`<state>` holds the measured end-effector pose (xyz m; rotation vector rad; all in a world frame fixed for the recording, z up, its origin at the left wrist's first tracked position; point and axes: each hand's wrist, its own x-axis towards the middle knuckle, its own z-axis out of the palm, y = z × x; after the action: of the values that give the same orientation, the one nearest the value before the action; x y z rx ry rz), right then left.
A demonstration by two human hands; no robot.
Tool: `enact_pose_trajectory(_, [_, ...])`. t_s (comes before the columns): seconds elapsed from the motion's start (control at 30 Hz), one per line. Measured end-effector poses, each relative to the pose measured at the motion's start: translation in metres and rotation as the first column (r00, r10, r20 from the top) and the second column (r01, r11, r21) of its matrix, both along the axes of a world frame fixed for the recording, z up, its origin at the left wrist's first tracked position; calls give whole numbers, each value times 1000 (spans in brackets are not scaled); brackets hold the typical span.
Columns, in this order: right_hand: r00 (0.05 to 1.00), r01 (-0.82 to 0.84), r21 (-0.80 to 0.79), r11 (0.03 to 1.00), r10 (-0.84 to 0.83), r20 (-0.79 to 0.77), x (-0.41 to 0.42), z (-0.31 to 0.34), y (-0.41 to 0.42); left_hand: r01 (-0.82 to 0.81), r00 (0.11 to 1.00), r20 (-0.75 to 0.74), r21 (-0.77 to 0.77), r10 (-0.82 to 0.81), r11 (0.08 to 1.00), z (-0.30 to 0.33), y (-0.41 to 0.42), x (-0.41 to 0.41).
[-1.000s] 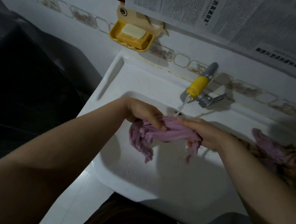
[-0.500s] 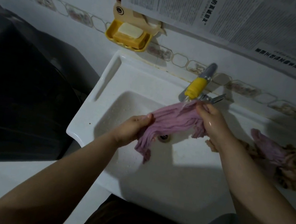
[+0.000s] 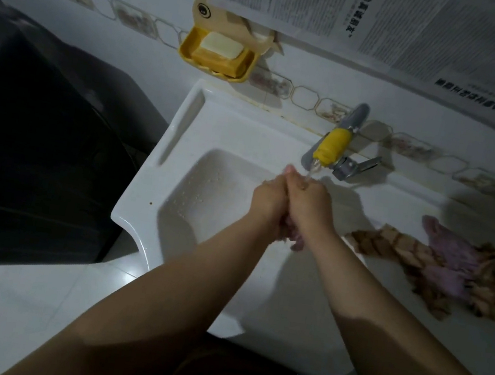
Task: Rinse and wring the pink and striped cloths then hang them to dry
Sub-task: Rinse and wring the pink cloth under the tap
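Over the white sink (image 3: 179, 157), my left hand (image 3: 270, 199) and my right hand (image 3: 311, 204) are pressed together under the running water of the yellow-tipped tap (image 3: 332, 144). Both grip the bunched pink cloth (image 3: 294, 243); only a small piece of it shows below my palms. The brown striped cloth (image 3: 392, 246) lies crumpled on the ledge at the right of the basin, with another pink cloth (image 3: 455, 259) on top of it.
A yellow soap dish (image 3: 216, 56) with a soap bar hangs on the tiled wall above the sink's left corner. Newspaper (image 3: 364, 14) covers the wall above. A dark appliance (image 3: 36, 137) stands at the left of the sink.
The pink cloth was stretched out between my hands; now my hands have come together under the tap with the cloth bunched up inside them.
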<state>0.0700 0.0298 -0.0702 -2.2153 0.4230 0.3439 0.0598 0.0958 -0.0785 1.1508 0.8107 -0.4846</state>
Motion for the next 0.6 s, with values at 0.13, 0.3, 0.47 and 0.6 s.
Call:
enact_pose_trajectory(0.13, [996,29,6,1000,-29,87,3,0,8,5,1000,19,152,-8,988,-1,4,15])
enact_pose_trajectory(0.3, [992,-24,-107,994,37,122,11,0,3,112,993,-56,78,-108,991,2,1,9])
enact_pose_trajectory(0.47, [982,-94,-137,986,115,153,-8,1,20,189,982,-28,185,-188,964,5,18,13])
enact_pose_trajectory(0.6, [980,-113,-206,972,143,137,8,1,-1,233,970,-40,-100,-238,967,6,18,-2])
